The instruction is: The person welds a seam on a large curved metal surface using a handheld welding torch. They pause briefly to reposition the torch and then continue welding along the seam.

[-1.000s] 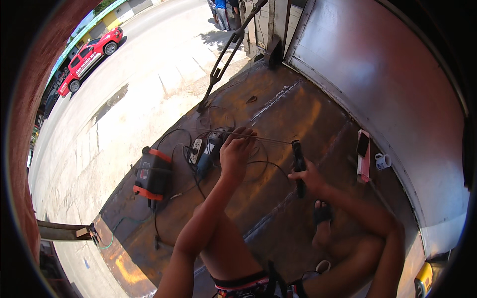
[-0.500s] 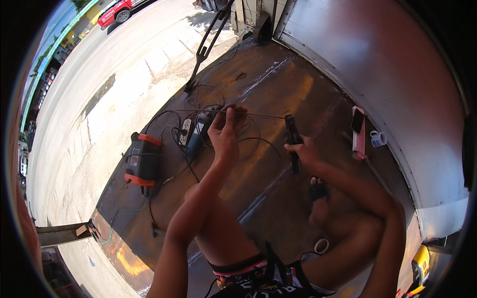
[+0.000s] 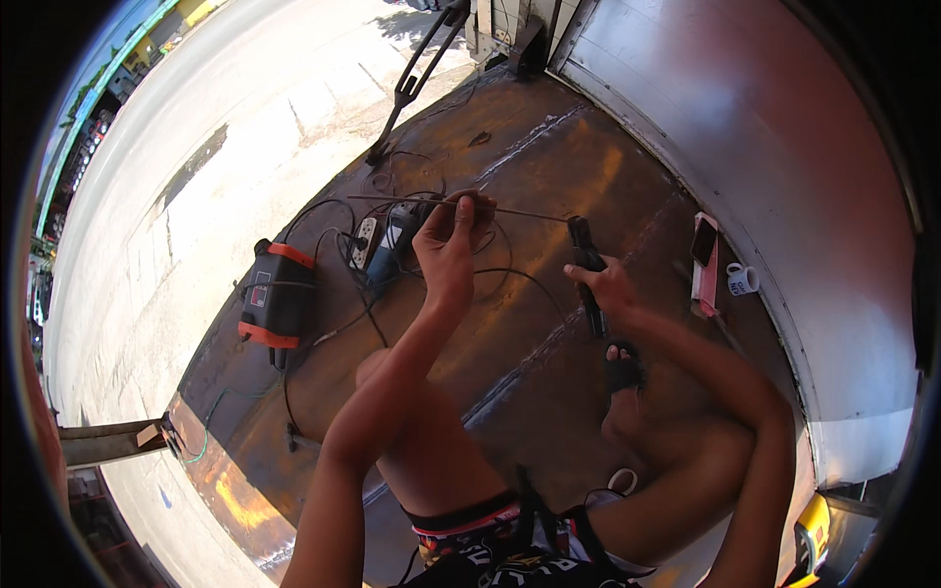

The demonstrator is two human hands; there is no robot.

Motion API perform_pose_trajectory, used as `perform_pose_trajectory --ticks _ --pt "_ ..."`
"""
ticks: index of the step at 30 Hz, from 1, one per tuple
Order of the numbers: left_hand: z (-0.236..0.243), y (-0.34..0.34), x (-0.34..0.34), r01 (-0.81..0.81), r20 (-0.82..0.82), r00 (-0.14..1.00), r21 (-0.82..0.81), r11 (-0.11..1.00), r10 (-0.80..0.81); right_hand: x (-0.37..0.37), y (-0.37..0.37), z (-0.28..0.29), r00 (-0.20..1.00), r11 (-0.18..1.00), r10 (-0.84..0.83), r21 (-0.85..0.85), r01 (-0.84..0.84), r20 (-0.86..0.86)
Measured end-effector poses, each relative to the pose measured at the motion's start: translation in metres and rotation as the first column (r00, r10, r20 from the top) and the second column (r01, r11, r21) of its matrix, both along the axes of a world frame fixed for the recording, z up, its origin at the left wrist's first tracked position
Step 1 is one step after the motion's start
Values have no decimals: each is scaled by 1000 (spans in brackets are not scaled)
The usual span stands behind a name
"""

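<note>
A thin welding rod point(image 3: 529, 213) runs across in front of me, pinched between the thumb and fingers of my left hand point(image 3: 451, 240) near its middle. Its right end meets the jaw of a black electrode holder point(image 3: 580, 235); whether it is clamped there I cannot tell. My right hand point(image 3: 610, 287) is wrapped round the holder's handle, thumb along it. Below and left of my left hand lie a blue-and-black power tool point(image 3: 385, 267), a white power strip point(image 3: 364, 242) and tangled dark cables.
An orange-and-black welding machine point(image 3: 277, 294) lies at the left on the rusty steel plate point(image 3: 549, 323). To the right are a phone point(image 3: 704, 238) on a reddish box point(image 3: 705, 284) and a white mug point(image 3: 742, 279), beside a metal panel point(image 3: 745, 127). My sandalled foot point(image 3: 620, 372) is below the holder.
The view has shifted slightly, and the red vehicle has left it. The rod slopes down a little more to the right. Both hands keep their grips.
</note>
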State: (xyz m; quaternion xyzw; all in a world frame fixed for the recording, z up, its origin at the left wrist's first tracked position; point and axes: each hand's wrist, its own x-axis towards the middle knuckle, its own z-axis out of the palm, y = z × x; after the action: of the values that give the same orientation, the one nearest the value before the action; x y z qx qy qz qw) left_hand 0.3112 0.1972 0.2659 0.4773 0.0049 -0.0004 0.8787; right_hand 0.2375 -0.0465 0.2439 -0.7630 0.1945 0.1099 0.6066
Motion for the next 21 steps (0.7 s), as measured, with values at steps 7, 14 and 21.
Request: perform_pose_trajectory --ticks 7,14,21 --pt "-2 1 2 21 -13 1000 11 1000 -21 -2 -3 -2 999 1000 -18 17 18 35" --pt "0 1 0 50 -26 998 42 998 -49 0 -2 -4 999 999 -34 11 34 28" --pt "-2 -1 0 105 -20 994 60 993 -104 7 -10 -7 997 976 16 218 1 -77"
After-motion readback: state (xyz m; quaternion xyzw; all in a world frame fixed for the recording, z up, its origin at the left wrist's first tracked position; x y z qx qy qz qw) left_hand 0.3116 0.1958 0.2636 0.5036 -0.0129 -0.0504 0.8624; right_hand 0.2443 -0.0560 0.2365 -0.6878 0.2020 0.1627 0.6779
